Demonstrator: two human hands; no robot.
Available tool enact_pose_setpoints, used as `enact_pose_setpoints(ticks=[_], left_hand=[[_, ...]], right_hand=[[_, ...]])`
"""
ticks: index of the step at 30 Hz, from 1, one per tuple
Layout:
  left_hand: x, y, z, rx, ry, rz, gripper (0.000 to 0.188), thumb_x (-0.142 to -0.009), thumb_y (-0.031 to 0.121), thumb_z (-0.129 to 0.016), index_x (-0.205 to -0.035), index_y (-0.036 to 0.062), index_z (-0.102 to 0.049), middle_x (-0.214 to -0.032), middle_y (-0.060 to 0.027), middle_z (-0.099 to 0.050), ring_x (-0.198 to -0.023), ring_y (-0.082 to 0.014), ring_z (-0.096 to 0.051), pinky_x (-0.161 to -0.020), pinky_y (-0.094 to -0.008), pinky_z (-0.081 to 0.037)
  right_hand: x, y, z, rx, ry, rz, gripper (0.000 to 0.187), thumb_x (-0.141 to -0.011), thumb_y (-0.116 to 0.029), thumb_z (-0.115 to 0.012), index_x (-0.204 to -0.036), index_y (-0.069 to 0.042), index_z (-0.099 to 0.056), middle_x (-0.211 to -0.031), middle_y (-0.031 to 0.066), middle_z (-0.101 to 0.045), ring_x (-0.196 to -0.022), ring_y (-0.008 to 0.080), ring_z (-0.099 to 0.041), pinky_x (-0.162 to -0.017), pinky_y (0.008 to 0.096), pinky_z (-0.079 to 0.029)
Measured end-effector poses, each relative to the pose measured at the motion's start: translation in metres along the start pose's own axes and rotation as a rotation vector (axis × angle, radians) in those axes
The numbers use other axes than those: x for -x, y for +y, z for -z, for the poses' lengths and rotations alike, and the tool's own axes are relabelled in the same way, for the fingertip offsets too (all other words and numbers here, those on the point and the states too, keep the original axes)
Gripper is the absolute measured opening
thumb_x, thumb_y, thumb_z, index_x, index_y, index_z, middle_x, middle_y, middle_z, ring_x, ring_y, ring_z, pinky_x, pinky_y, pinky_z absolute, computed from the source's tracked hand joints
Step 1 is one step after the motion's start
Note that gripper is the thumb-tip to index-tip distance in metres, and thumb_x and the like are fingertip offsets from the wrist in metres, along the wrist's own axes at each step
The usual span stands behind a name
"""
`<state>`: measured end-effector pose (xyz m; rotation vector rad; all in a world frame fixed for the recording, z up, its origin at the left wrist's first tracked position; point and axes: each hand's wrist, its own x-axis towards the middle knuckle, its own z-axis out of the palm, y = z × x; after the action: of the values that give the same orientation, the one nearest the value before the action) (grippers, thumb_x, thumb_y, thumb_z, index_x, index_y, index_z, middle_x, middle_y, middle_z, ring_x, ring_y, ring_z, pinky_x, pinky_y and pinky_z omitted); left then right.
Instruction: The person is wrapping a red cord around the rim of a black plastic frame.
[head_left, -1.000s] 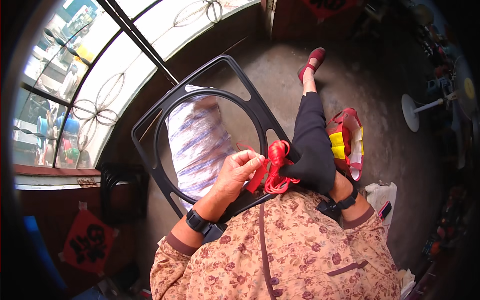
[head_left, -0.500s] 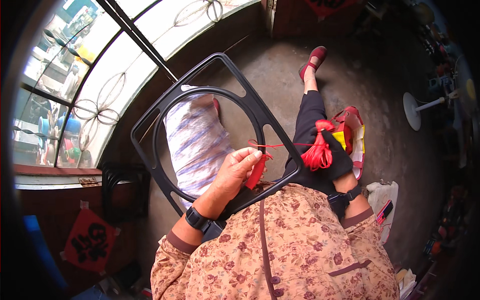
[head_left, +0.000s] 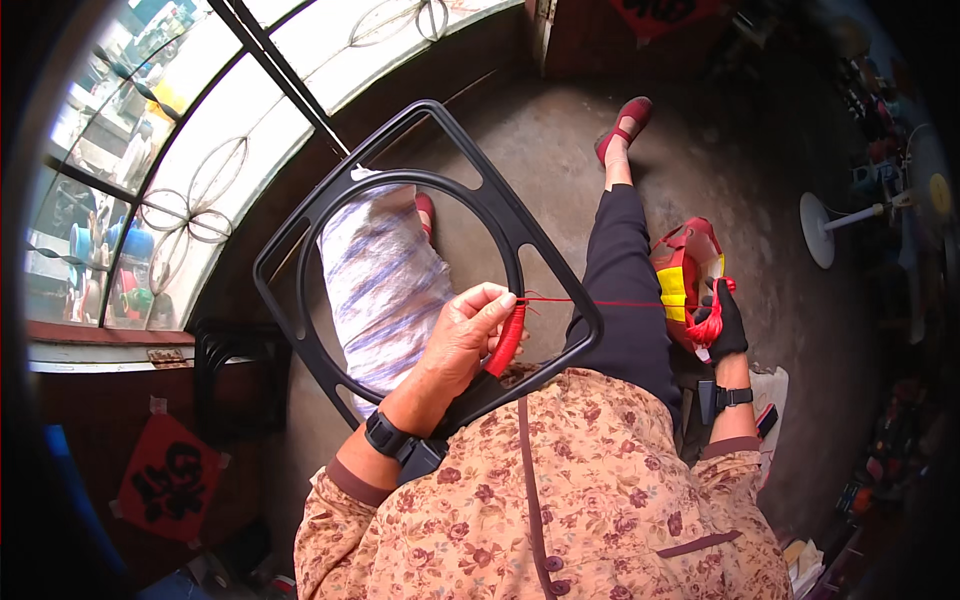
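A black frame (head_left: 506, 219), square outside with a round ring inside, lies tilted over my lap. Red cord is wound tightly round one stretch of the ring, forming a red wrapping (head_left: 509, 343). My left hand (head_left: 468, 328) is bare and closed, pinching the ring and cord at the top of that wrapping. From the pinch a taut red strand (head_left: 620, 302) runs right, across the frame's outer bar. My right hand (head_left: 731, 322), in a black fingerless-looking glove, is closed round a bundle of red cord (head_left: 709, 327), out beyond my right thigh.
A red and yellow bag (head_left: 675, 287) stands on the floor beside my right leg, just behind the cord bundle. White cloth with blue stripes (head_left: 380, 285) covers my left leg, under the ring. A white stand fan (head_left: 818, 230) is at the right; a barred window (head_left: 190, 215) at the left.
My right hand has moved right and outward with the cord bundle, and the strand has gone from slack to taut. My left hand stays at the ring; the frame has shifted slightly left.
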<state>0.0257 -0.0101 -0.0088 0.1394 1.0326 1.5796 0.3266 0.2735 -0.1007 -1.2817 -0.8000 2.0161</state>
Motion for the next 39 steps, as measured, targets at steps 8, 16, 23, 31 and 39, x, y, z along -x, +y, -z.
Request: enact_pose_setpoints(ticks=[8,16,23,31,39], left_hand=[[0.004,0.001,0.002,-0.088,-0.018,0.006,0.011,-0.088,0.014,-0.06,-0.089,0.0057,-0.054,-0.073,-0.0042,-0.061,-0.064,-0.0144,-0.064,-0.057,-0.0246,-0.055],[0.016,0.004,-0.001,-0.08,-0.089,0.126,0.012,-0.086,0.014,-0.062,-0.093,0.0044,-0.058,-0.081,-0.0048,-0.063,-0.072,-0.0154,-0.065,-0.062,-0.0262,-0.054],[0.011,-0.007,0.003,-0.139,-0.042,-0.031,0.017,-0.085,0.01,-0.062,-0.101,0.0049,-0.06,-0.087,0.0019,-0.061,-0.077,-0.0052,-0.056,-0.069,-0.0214,-0.046],[0.01,-0.004,0.001,-0.206,-0.062,-0.113,0.014,-0.088,0.019,-0.061,-0.094,0.0059,-0.06,-0.082,0.0046,-0.06,-0.069,-0.0029,-0.054,-0.058,-0.017,-0.041],[0.004,-0.006,0.0,-0.143,-0.071,-0.027,0.01,-0.091,0.017,-0.058,-0.09,0.0074,-0.055,-0.075,0.0015,-0.06,-0.059,-0.0039,-0.057,-0.054,-0.0179,-0.049]], right_hand=[[0.04,0.008,-0.184,1.074,-0.26,0.814,0.031,-0.078,-0.01,-0.067,-0.105,-0.002,-0.056,-0.09,0.0089,-0.063,-0.085,0.0164,-0.061,-0.077,0.0275,-0.048],[0.045,0.05,-0.269,0.013,-1.147,-0.174,0.029,-0.088,-0.017,-0.059,-0.113,-0.003,-0.053,-0.101,0.0069,-0.06,-0.093,0.0151,-0.058,-0.082,0.0288,-0.048],[0.081,0.017,-0.269,-0.25,-1.232,-0.672,0.066,-0.087,-0.038,-0.057,-0.136,-0.001,-0.032,-0.125,0.0196,-0.05,-0.108,0.0274,-0.055,-0.095,0.0408,-0.044],[0.101,0.014,-0.223,0.249,-0.896,-0.47,0.047,-0.079,-0.011,-0.065,-0.122,0.0,-0.05,-0.108,0.0061,-0.06,-0.097,0.0129,-0.057,-0.088,0.0269,-0.045],[0.09,0.047,-0.17,0.56,-0.866,-0.041,0.032,-0.086,-0.012,-0.059,-0.116,0.0,-0.054,-0.098,0.005,-0.061,-0.089,0.0097,-0.056,-0.085,0.0249,-0.046]])
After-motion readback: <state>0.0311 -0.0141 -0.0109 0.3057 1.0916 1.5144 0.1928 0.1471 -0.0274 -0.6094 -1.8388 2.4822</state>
